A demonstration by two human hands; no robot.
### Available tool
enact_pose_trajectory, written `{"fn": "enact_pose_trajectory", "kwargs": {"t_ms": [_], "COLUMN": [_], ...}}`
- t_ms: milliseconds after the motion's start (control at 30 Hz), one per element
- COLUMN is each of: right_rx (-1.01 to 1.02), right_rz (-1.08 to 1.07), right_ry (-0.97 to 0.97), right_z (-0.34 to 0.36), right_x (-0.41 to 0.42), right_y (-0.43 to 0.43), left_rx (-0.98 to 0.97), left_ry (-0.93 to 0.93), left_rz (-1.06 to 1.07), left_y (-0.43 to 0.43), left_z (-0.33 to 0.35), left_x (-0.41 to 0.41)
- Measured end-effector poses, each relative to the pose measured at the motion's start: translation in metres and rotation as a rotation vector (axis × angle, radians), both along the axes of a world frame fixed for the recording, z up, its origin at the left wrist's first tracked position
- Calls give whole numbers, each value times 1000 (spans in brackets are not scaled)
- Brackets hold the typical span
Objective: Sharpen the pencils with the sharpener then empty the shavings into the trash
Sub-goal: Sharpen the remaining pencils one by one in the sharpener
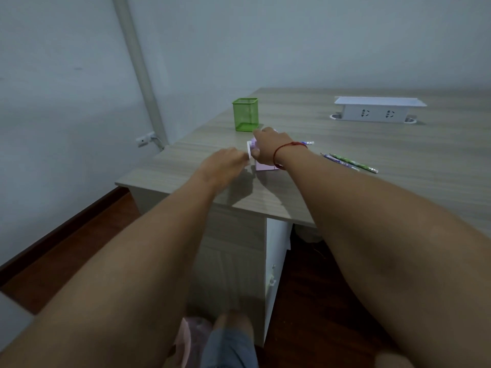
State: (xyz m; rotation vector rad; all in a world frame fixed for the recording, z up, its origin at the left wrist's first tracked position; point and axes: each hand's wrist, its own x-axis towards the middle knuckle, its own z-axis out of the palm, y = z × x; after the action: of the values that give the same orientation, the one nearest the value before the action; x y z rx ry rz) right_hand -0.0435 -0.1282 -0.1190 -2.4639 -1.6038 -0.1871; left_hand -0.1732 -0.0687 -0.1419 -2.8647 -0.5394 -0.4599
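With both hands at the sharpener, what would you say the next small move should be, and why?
Probably turn the white part that the left hand pinches, if it is the crank. The right hand grips the sharpener from above, and a pencil juts out behind that wrist, perhaps inserted; two more pencils lie nearby.

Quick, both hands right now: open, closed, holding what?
Left hand: closed, pinching the white end of the sharpener.
Right hand: closed, holding the sharpener from above.
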Motion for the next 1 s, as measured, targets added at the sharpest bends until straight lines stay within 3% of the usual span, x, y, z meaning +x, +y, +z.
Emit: {"fn": "enact_pose_trajectory", "kwargs": {"t_ms": [400,567,733,1000], "right_rx": [31,34,-4,-9], "right_rz": [100,116,103,70], "right_ry": [-71,-79,-86,-82], "right_z": [1,-1,2,6], "right_x": [10,9,11,5], "right_y": [2,-1,-2,-5], "left_rx": [89,41,90,180], "left_ry": [233,129,-23,-98], "left_rz": [94,112,-15,3], "left_y": [41,51,49,30], "left_z": [-12,0,38,44], "left_x": [31,35,35,19]}}
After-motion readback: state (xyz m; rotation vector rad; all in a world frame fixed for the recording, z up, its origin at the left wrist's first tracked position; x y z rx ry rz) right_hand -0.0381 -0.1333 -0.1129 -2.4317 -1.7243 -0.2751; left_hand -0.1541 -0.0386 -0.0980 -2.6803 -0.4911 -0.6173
